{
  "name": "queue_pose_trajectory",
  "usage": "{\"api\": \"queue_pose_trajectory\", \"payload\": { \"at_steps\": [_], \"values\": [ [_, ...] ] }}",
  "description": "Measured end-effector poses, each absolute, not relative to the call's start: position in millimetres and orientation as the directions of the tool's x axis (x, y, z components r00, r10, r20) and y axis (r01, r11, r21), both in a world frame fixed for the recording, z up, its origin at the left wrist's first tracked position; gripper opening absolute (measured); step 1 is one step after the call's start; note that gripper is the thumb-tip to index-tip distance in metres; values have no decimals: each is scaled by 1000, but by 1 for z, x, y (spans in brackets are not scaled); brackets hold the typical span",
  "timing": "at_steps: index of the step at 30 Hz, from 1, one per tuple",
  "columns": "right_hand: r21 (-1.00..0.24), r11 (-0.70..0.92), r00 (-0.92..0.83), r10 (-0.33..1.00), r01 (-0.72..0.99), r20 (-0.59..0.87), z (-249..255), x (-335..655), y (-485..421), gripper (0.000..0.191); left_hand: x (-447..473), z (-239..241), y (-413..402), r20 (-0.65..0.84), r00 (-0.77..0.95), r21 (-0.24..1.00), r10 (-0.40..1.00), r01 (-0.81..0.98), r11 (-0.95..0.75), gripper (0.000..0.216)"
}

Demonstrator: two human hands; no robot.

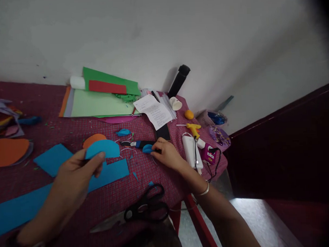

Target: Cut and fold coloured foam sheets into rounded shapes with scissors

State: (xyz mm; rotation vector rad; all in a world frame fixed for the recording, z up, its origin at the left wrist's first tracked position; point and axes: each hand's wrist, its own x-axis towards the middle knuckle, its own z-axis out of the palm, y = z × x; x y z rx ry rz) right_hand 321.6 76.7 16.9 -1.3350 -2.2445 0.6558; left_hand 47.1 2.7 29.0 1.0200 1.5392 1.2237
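Between the thumb and fingers of my left hand (74,177) is a rounded blue paper cutout (104,148), held above the table. My right hand (167,153) pinches a small blue paper piece (147,149) at the table's right part. Beside that piece lies a black and blue craft knife (138,143), partly covered by my fingers. Large scissors with black handles (147,207) rest nearer to me, blades pointing left. Blue paper sheets (112,174) and an orange paper round (95,139) lie under and behind my left hand.
Coloured paper sheets (99,104) are stacked by the wall. A written note (154,111), a black bottle (179,81), a paper cup (175,103), a yellow glue gun (193,130) and a white power strip (191,151) stand or lie at the right. Orange paper rounds (9,152) lie far left.
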Motion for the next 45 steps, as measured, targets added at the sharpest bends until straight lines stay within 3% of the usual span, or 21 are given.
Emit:
{"api": "queue_pose_trajectory", "payload": {
  "at_steps": [4, 7, 11, 17, 19, 24, 30, 34, 45],
  "values": [
    [-804, 357, -330, 919, 476, 214, 22, 318, 82, 9, 74, 30, 12, -182, -248, 980, 952, 33, 196, 32],
    [-953, 215, -355, 926, 215, 129, 36, 307, 84, 10, 78, 19, 11, -174, -234, 981, 956, 38, 188, 34],
    [-997, 9, -487, 873, 82, -32, 49, 281, 87, 17, 74, 10, 9, -164, -249, 985, 954, 4, 170, 33],
    [-995, -20, -437, 899, -101, 26, 42, 249, 94, 27, 66, 15, 6, -169, -265, 986, 949, -35, 166, 30],
    [-992, -44, -430, 903, -119, 12, 37, 246, 94, 30, 67, 16, 6, -190, -273, 981, 943, -27, 190, 24],
    [-989, -20, -418, 907, -149, 45, 27, 243, 86, 19, 74, 9, 7, -234, -303, 972, 924, -78, 220, 15],
    [-995, -50, -497, 868, -87, -1, 17, 237, 74, 16, 85, 7, 3, -324, -291, 939, 900, -215, 268, 18],
    [-1000, -16, -445, 895, 1, -15, 15, 235, 70, 14, 90, 14, -1, -353, -283, 917, 892, -292, 270, 21],
    [-999, 16, -377, 926, 39, 0, 11, 231, 69, 12, 92, 15, -3, -387, -217, 879, 896, -379, 288, 24]
  ]
}}
